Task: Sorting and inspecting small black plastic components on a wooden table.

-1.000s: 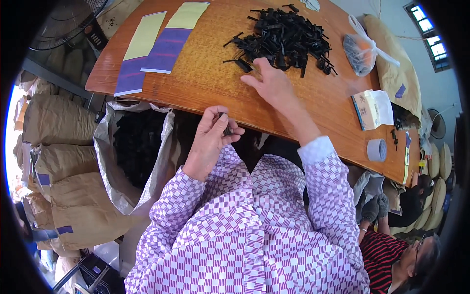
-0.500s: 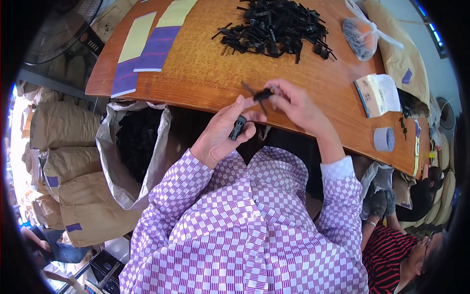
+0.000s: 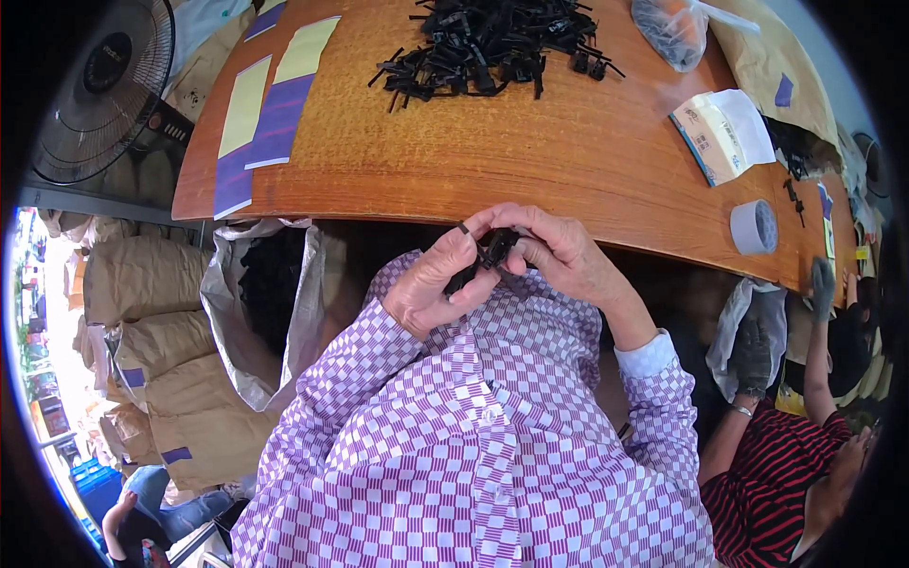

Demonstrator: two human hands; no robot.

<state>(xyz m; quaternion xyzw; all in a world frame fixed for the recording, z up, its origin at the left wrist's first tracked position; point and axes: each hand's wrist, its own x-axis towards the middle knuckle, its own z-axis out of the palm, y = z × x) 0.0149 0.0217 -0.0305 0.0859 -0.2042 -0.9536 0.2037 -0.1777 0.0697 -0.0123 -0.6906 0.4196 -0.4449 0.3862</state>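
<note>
Head view: a person in a purple-checked shirt works at the near edge of a wooden counter (image 3: pixel 530 161).
Left hand (image 3: pixel 440 284): curled shut around a small black plastic part (image 3: pixel 488 254), thumb and fingers pinching its lower end.
Right hand (image 3: pixel 559 251): closed on the same part from the 3 o'clock side, fingertips meeting the left hand's.
Part's place: held off the counter, just below its near edge, at the frame's centre.
Pile: a heap of black plastic parts (image 3: pixel 492 43) lies on the counter at 12 o'clock, well apart from the hands.
Counter, 10 o'clock: yellow and purple sheets (image 3: pixel 270 104).
Counter, 2 o'clock: a clear bag (image 3: pixel 674 28), a paper packet (image 3: pixel 724 133), a roll of tape (image 3: pixel 754 227).
Under the counter, 9 o'clock: an open sack (image 3: pixel 270 312) holding dark parts.
Co-worker, 4 o'clock: gloved hand (image 3: pixel 755 355), striped sleeve.
</note>
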